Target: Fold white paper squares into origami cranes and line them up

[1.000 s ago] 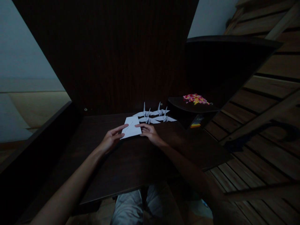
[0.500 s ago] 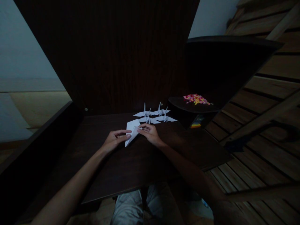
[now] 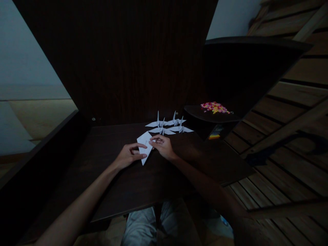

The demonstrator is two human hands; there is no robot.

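A white folded sheet of paper [image 3: 144, 159], kite-shaped with its narrow tip toward me, is between my hands just above or on the dark desk. My left hand [image 3: 128, 154] grips its left side, with the thumb and fingers lying over the front. At the upper right edge, my right hand [image 3: 163, 146] pinches the paper between thumb and fingers. Right behind it stand several white origami cranes [image 3: 162, 130] in two rows, wings spread and pointed tips upright. The undersides of the paper and some fingertips are hidden.
The dark wooden desk [image 3: 115, 198] has a raised side panel [image 3: 38, 147] at left and a tall back panel [image 3: 123, 61]. A corner shelf [image 3: 194, 112] at right carries a pile of small pink and yellow pieces [image 3: 215, 107]. Wooden slats [image 3: 289, 130] stand beyond.
The folded paper has turned so its narrow tip points more straight toward me, and its front lies flatter. My left hand has shifted slightly right along it; the right hand stays nearly in place.
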